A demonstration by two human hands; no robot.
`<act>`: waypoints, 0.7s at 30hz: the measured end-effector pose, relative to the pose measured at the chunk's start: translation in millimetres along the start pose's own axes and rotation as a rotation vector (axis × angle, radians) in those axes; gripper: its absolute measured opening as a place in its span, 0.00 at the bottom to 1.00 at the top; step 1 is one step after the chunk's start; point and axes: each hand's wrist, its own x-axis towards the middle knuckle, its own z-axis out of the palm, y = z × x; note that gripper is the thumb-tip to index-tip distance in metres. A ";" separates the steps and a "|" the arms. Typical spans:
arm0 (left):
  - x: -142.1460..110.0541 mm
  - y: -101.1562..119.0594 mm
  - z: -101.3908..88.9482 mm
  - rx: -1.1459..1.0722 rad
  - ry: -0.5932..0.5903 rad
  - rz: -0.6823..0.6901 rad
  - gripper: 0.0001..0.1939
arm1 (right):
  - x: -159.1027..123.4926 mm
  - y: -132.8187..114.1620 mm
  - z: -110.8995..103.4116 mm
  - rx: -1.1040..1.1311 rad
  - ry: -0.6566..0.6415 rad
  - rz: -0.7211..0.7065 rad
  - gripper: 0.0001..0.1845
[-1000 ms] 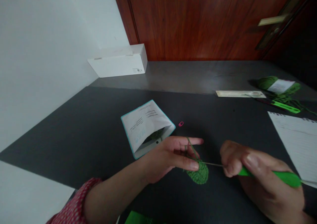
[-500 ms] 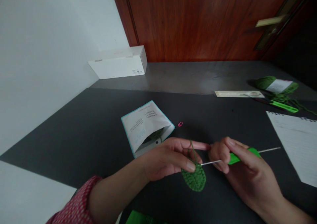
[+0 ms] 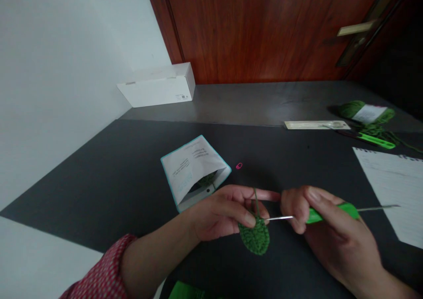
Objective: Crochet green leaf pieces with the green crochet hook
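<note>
Dark green crochet piece (image 3: pixel 255 238), flat and oval, with ridged stitches around a central line. Pinched at the upper edge beneath the thumb of the left hand (image 3: pixel 228 211), with the rounded lower end hanging free. Green yarn (image 3: pixel 256 200), drawn from the outstretched forefinger down to that upper edge. Hook (image 3: pixel 280 218), slim and silvery, nearly level, meeting the piece at the upper right; bright green at the handle, gripped in the right hand (image 3: pixel 330 228). Thin and straight beyond the handle, pointing right.
</note>
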 end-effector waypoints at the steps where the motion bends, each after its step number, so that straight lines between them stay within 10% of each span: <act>1: 0.0 -0.3 0.4 0.008 0.006 0.017 0.30 | 2.9 2.7 1.8 0.072 0.029 0.077 0.22; 7: 0.2 -2.6 8.5 0.122 0.242 0.159 0.28 | 8.6 9.1 3.7 0.315 0.156 0.349 0.17; 21: -0.8 -7.6 -0.4 0.131 0.010 -0.020 0.29 | 4.9 -12.0 -9.1 -0.233 -0.167 -0.113 0.21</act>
